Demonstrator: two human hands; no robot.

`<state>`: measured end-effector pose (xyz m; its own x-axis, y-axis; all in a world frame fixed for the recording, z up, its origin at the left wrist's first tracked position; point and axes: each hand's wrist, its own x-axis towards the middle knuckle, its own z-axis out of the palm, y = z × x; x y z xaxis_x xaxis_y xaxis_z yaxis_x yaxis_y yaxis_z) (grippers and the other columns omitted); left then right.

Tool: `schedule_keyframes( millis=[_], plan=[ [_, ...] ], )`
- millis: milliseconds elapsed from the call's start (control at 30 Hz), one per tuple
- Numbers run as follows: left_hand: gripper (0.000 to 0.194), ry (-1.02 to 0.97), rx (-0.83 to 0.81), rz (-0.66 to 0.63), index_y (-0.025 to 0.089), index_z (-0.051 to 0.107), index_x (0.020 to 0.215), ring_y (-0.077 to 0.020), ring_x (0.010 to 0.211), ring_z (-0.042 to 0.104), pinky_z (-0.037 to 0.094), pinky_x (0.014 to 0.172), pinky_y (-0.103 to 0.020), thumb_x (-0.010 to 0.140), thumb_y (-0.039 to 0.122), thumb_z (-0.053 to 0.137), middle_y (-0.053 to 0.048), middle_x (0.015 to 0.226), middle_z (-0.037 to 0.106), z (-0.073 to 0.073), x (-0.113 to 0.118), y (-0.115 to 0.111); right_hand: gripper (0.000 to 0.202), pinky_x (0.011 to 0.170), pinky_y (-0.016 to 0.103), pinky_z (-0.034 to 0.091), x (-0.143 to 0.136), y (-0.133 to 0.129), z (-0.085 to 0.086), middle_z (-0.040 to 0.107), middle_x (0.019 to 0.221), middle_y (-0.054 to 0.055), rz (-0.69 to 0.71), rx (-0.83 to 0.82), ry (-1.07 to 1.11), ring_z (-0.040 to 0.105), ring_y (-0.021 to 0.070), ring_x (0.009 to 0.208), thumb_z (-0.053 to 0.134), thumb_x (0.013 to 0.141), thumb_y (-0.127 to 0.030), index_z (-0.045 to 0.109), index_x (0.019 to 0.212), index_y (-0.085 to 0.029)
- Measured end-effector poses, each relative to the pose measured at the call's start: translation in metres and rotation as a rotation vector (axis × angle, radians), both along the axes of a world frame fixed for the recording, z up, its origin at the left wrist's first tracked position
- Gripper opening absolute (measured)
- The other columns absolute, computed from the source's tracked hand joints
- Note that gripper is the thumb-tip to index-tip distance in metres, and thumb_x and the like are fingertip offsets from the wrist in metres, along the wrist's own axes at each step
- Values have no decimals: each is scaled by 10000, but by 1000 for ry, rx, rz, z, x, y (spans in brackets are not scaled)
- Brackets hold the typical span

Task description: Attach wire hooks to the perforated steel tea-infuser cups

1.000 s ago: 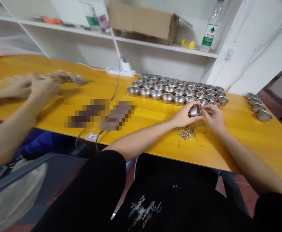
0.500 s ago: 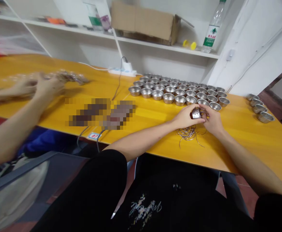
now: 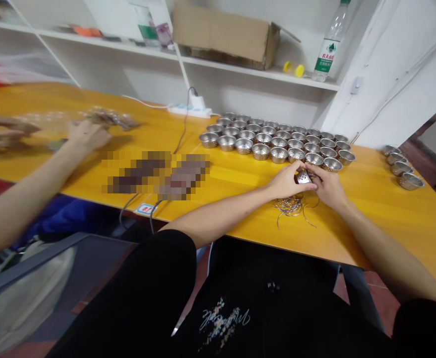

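A small perforated metal cup [image 3: 303,177] is held on its side between my two hands, above the yellow table. My left hand [image 3: 288,180] wraps its thumb and fingers round the cup's left side. My right hand [image 3: 329,185] is at the cup's right side, its fingers pressed together; whether they pinch anything small is hidden. Just below my hands lies a loose pile of thin curved metal wires [image 3: 290,205]. Behind them stand several rows of similar metal cups [image 3: 278,154], open side up.
Several more cups [image 3: 411,181] line the right side of the table [image 3: 382,219]. Left of me a person's hands [image 3: 85,136] work by a pile of metal parts [image 3: 109,118]. Two pixelated objects, a power strip [image 3: 190,110] and cables lie between us. Shelves hold a cardboard box [image 3: 220,35] and bottle [image 3: 326,54].
The cup between my hands has tilted slightly, and my right fingers have shifted a little around it. The other person's hands have moved apart.
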<state>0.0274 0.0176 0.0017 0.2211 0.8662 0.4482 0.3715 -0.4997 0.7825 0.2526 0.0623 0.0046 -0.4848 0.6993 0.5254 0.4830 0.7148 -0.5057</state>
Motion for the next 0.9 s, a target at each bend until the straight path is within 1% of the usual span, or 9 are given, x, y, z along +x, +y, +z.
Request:
schedule_keyframes(
  millis=[133,333,400,500,567,700,800,833,900],
  plan=[
    [575,6,8,1,253,651,1259,-314,1115,780,631,982,-510,884,538,980,-98,1226,819,-2,0,2,609,1029,565,734,0,1,-1,929,1315,88,-12,-4,-2,897,334,1038,641,966,-167,852,1526,-277],
    [600,43,68,-8,253,681,1316,-347,1242,780,624,1091,-545,885,533,990,-122,1352,827,2,-3,0,629,1001,557,752,1,3,-3,932,1296,83,-18,-8,8,895,325,1028,672,976,-192,809,1581,-292],
    [613,51,68,-3,255,679,1307,-342,1227,776,620,1072,-530,877,557,994,-118,1332,824,3,-3,1,644,979,535,744,2,2,-1,938,1254,79,-37,31,-28,884,316,990,646,969,-177,812,1582,-284],
    [622,50,61,10,252,668,1283,-311,1125,765,612,990,-495,867,581,994,-98,1253,813,1,-1,2,675,919,489,726,5,2,2,947,1147,80,-32,78,-102,859,304,899,613,953,-152,816,1589,-252],
    [621,46,59,18,249,655,1248,-286,1049,748,603,937,-476,856,586,999,-84,1210,799,-1,0,3,693,903,473,719,6,2,4,948,1132,85,-14,90,-130,853,303,878,604,942,-145,815,1596,-237],
    [616,41,49,22,256,627,1189,-266,998,730,598,907,-461,845,595,1009,-73,1187,784,-4,1,3,696,984,502,721,6,2,6,935,1295,79,7,92,-102,883,327,1021,594,933,-131,837,1570,-271],
    [611,51,51,24,259,635,1207,-285,1034,743,601,941,-486,852,597,1001,-83,1208,793,-3,0,3,686,982,522,729,4,1,6,941,1254,71,3,84,-90,888,326,1013,595,934,-120,851,1547,-289],
    [607,53,55,23,258,641,1212,-292,1048,747,603,952,-495,854,593,999,-89,1219,797,-2,0,3,691,993,531,730,4,1,5,939,1259,65,3,89,-81,888,328,1038,597,929,-114,853,1544,-300],
    [603,48,64,18,257,652,1222,-304,1079,755,606,979,-509,853,584,999,-98,1252,804,-1,-1,3,701,1065,558,718,2,0,5,917,1347,54,6,116,-52,877,336,1160,603,921,-103,856,1535,-327]
  ],
)
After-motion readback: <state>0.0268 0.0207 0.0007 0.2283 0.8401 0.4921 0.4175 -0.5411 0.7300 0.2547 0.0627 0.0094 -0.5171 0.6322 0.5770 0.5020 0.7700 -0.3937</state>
